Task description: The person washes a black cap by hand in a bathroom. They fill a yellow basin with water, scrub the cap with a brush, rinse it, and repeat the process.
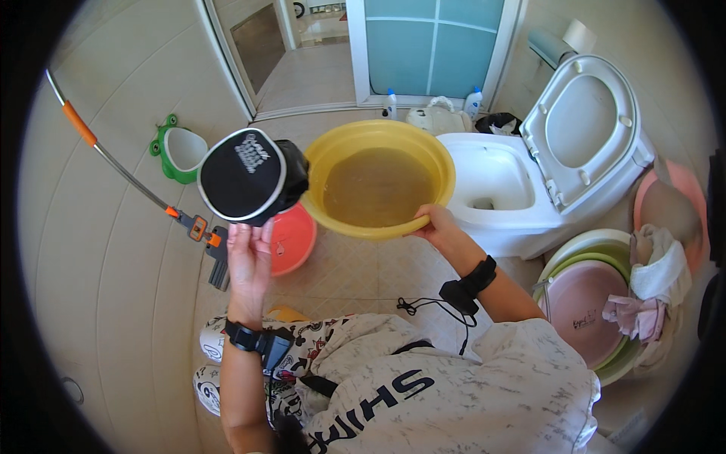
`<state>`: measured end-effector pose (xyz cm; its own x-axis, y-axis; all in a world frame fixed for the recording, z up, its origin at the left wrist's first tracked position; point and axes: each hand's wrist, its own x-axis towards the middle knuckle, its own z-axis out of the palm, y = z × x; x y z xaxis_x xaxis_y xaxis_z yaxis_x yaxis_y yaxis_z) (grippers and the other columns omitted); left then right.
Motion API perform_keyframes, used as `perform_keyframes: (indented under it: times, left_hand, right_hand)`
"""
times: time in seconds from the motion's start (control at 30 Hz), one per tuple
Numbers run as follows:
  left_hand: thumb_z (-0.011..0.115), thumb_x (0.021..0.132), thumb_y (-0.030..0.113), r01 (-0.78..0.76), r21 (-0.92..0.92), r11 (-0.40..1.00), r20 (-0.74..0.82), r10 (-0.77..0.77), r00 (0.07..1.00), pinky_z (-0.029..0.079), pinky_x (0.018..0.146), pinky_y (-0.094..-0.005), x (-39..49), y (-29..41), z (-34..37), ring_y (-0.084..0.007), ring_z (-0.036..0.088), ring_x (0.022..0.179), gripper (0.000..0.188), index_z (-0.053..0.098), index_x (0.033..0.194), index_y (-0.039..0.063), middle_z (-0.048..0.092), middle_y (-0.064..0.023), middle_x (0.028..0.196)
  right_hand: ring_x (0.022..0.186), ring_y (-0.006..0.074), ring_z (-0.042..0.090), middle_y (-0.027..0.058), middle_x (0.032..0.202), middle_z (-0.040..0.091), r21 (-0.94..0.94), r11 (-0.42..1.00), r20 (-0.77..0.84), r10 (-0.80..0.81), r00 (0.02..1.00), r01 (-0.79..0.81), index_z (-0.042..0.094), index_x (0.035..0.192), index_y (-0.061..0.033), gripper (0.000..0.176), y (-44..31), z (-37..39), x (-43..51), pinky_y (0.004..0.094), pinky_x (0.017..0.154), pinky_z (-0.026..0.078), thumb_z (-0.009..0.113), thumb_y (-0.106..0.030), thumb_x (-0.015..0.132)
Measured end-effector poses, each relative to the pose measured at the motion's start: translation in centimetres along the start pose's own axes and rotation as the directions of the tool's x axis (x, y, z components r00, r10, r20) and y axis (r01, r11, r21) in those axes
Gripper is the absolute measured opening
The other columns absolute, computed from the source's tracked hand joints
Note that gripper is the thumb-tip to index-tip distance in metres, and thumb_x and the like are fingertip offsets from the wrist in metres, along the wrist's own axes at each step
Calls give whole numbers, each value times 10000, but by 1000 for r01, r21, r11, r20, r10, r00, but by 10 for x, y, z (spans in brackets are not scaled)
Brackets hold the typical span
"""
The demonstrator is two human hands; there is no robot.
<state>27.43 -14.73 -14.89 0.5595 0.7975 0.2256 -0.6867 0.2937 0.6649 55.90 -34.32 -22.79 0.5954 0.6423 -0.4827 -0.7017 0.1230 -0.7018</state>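
My left hand point(249, 255) grips the lower edge of a black fabric item point(244, 176), possibly a cap or a soft pouch. White piping runs round its flat face, which bears pale writing. In my right hand point(438, 224) is the near right rim of a yellow plastic basin point(379, 231). Murky brownish water point(380, 181) fills part of this basin. The basin's right side overlaps the edge of a white toilet point(493, 227) in view, its lid and seat raised. Whether the basin rests on the toilet cannot be told.
A red basin point(292, 241) sits on the tiled floor below the black item. Along the left wall lean a mop point(130, 173) and a green frog-shaped urinal point(173, 153). Stacked basins point(584, 318) with cloths point(658, 272) stand at right. Bottles point(390, 105) are near the sliding door point(428, 57).
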Motion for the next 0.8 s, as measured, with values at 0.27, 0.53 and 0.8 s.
perform_keyframes:
  times: [0.27, 0.53, 0.8]
  left_hand:
    - [481, 941, 150, 50, 42, 998, -131, -44, 990, 400, 1032, -392, 12, -9, -40, -251, 503, 1157, 299, 450, 1223, 57, 516, -83, 1250]
    - [495, 936, 136, 163, 119, 979, -196, -138, 971, 420, 998, -379, 4, -40, -87, -196, 528, 1114, 271, 489, 1204, 101, 544, -30, 1204]
    - [502, 936, 152, 186, 220, 958, -223, -136, 965, 455, 959, -360, -1, -40, -93, -177, 571, 1049, 207, 536, 1136, 105, 589, -27, 1134]
  right_hand:
    - [1078, 598, 410, 314, 1232, 412, 396, 908, 74, 120, 990, -139, 373, 1193, 121, 431, -58, -37, -1, 509, 831, 532, 435, 10, 781]
    - [1172, 512, 406, 319, 1306, 356, 732, 635, 239, 98, 966, -246, 251, 1354, 39, 507, -84, -73, 10, 351, 754, 588, 426, -61, 889]
    - [700, 201, 650, 195, 952, 625, 876, -15, 478, -95, 873, -481, 46, 1418, 3, 699, -60, -101, 53, 261, 602, 570, 481, -12, 871]
